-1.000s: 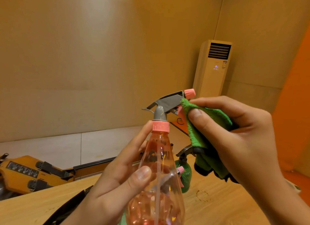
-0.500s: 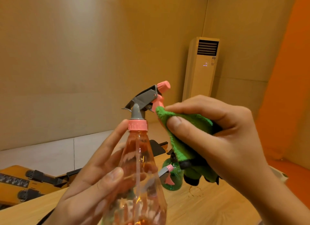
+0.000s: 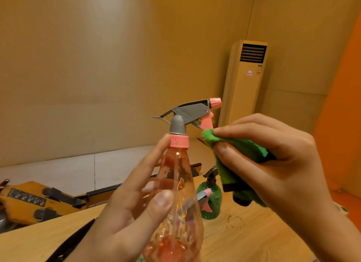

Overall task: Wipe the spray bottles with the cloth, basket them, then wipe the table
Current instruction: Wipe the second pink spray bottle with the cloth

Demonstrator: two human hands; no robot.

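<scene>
My left hand (image 3: 125, 207) holds a clear pink spray bottle (image 3: 176, 213) upright in front of me, fingers wrapped round its body below the pink collar. Its grey sprayer head (image 3: 187, 113) with a pink nozzle points right. My right hand (image 3: 273, 170) pinches a folded green cloth (image 3: 234, 156), whose corner touches the tip of the pink trigger. Behind them, a green spray bottle (image 3: 212, 201) stands on the wooden table (image 3: 254, 238), partly hidden by the pink bottle and the cloth.
A black strap or edge (image 3: 72, 242) lies on the table at the lower left. Orange equipment with black clamps (image 3: 33, 201) sits on the floor beyond the table's left edge. A tall air-conditioner unit (image 3: 246, 82) stands in the far corner.
The cloth has slid down off the sprayer head to the tip of the trigger, leaving the nozzle and trigger uncovered. The view has shifted; both hands keep their holds.
</scene>
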